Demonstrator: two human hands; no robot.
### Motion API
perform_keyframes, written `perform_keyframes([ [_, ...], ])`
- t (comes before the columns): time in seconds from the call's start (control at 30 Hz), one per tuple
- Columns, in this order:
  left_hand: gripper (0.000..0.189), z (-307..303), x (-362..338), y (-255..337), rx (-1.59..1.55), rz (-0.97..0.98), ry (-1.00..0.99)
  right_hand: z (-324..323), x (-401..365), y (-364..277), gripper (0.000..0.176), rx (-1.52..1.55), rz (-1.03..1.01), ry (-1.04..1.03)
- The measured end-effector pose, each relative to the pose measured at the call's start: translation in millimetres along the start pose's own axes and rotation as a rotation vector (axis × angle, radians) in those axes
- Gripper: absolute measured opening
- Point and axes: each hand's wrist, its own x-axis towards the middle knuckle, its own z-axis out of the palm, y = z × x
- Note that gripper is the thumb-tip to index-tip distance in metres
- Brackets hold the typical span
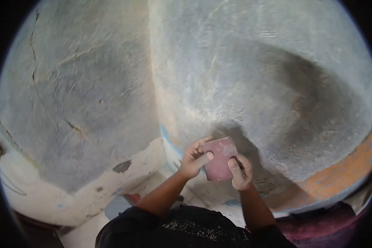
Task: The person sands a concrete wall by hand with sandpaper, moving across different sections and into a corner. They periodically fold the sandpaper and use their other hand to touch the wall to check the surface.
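Between my two hands is a reddish-brown sheet of sandpaper (220, 165), roughly rectangular, with pale worn patches near its top edge. My left hand (193, 160) grips its left side, thumb on the front face and fingers behind. On the right side, my right hand (241, 171) pinches the sheet in the same way, its thumb pressed on the face. Pale dust coats the fingers of both hands. Just beyond the sheet rises a grey plastered wall (244, 91), on which my shadow falls.
Two walls meet in a corner (155, 89). The left wall (91, 95) has a long crack (33, 49) and a chipped dark spot (122, 166). Low on the right is an orange painted patch (339, 165). Purple cloth (322, 227) lies at the lower right.
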Motion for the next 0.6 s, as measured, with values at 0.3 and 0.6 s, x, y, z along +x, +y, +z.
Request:
perform_keyframes([
  [0.3, 0.053, -69.7, -25.7, 45.8, 0.014, -0.204, 0.094, 84.2, 26.2, 120.5, 0.051, 1.258, 0.402, -0.303],
  [0.6, 0.074, -196.1, -38.9, 64.7, 0.964, -0.14, 0.444, 190.2, 109.5, 211.2, 0.039, -0.089, 0.279, -0.793],
])
